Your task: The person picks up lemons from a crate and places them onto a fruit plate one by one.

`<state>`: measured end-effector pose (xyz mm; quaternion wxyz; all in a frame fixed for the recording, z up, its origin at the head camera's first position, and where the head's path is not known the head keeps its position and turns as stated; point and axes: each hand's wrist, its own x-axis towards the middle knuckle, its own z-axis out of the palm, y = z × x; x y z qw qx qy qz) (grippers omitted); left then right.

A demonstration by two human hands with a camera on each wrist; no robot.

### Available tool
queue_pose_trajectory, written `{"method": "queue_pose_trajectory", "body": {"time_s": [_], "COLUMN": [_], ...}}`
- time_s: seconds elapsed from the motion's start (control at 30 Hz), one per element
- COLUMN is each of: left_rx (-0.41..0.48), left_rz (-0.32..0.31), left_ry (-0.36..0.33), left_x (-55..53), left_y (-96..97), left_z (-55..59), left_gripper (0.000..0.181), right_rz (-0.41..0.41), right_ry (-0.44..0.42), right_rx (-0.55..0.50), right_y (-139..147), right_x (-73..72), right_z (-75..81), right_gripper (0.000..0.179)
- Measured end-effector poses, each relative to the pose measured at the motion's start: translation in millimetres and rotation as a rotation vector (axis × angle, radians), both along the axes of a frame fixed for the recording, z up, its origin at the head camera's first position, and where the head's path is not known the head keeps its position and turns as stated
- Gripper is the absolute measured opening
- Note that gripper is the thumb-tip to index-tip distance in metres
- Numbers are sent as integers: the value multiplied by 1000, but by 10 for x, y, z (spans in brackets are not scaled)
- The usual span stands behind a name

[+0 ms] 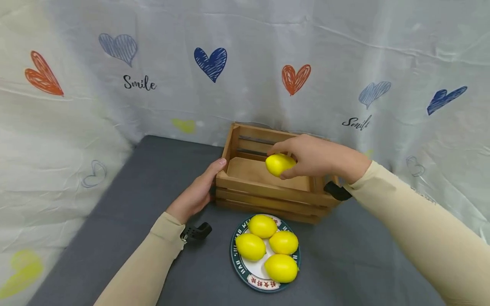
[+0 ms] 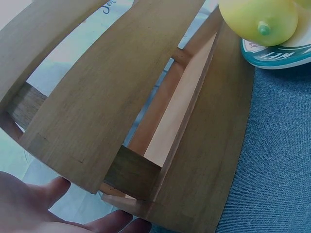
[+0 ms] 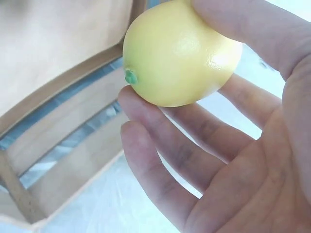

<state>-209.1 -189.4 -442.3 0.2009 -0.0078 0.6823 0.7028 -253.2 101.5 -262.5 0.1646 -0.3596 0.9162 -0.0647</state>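
Observation:
In the head view my right hand (image 1: 311, 155) holds a yellow lemon (image 1: 278, 165) over the inside of a slatted wooden crate (image 1: 264, 189). The right wrist view shows the lemon (image 3: 175, 53) between thumb and fingers, its green-tipped end pointing away from the palm. My left hand (image 1: 199, 187) rests against the crate's left end near the front corner, its thumb up by the rim. Close up in the left wrist view, thumb and fingertips touch the slat ends. Several more lemons (image 1: 281, 268) lie on a round plate (image 1: 239, 270) in front of the crate.
A dark grey cloth (image 1: 153, 182) covers the table under crate and plate. Behind and at the sides hangs a pale curtain (image 1: 252, 25) printed with hearts and "Smile"; the crate's back stands close to it. Black straps (image 1: 199, 231) sit at both wrists.

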Motion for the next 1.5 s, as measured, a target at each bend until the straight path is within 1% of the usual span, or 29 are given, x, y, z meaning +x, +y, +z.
{"method": "queue_pose_trajectory", "body": {"time_s": [0.2,0.37,0.5,0.6,0.73,0.9,1.07,1.17,1.37,1.5], "left_rx": [8,-7,-8,-5,7,13,12,19,17,18], "left_rz": [39,34,28,29,29,27,23,18,9,13], "left_ry": [-20,-15,-13,-15,-8,-2,-3,-2,-2,-1], "left_x": [8,5,0,-7,-22,-47,-43,-40,-40,-31], "left_y": [-69,-84,-83,-79,-76,-76,-57,-30,23,40], "left_z": [5,26,26,26,45,65,63,51,29,25], "left_gripper": [88,88,88,89,92,94,92,92,92,95], "right_rz": [-6,-24,0,27,46,69,113,148,203,228], "right_ry": [54,86,118,125,95,58,10,-4,3,33], "right_rx": [-19,-36,-64,-74,-57,-31,-35,-34,5,6], "right_y": [82,162,193,182,136,56,-32,-78,-162,-210], "right_x": [157,338,526,673,837,999,1153,1253,1453,1550], "right_z": [109,170,153,115,56,-79,-307,-449,-668,-802], "right_gripper": [55,56,56,56,60,60,58,57,58,53]}}
